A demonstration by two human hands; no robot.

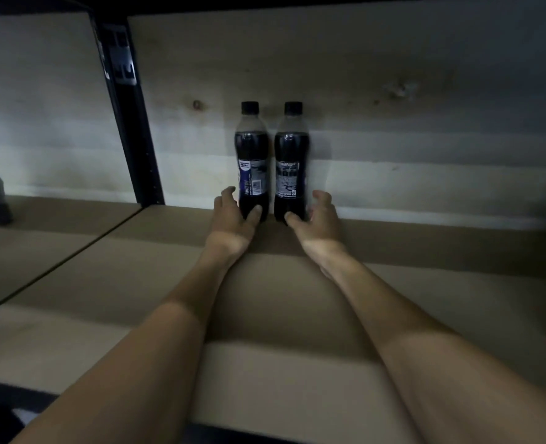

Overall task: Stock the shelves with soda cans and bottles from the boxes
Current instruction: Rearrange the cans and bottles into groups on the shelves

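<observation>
**While two cola bottles get seated at the shelf's back**

As both forearms reach across the brown shelf (pixel 281 315), the hands lie half-open: left hand (pixel 233 216) and right hand (pixel 319 216) each rest a thumb on a bottle base, fingers spread just off the sides. Likely nudging, not gripping. Left cola bottle (pixel 252 161) and right cola bottle (pixel 291 161) stand upright, just beside each other, against the back wall (pixel 393 123); presumably back row first, leaving the front free.
</observation>
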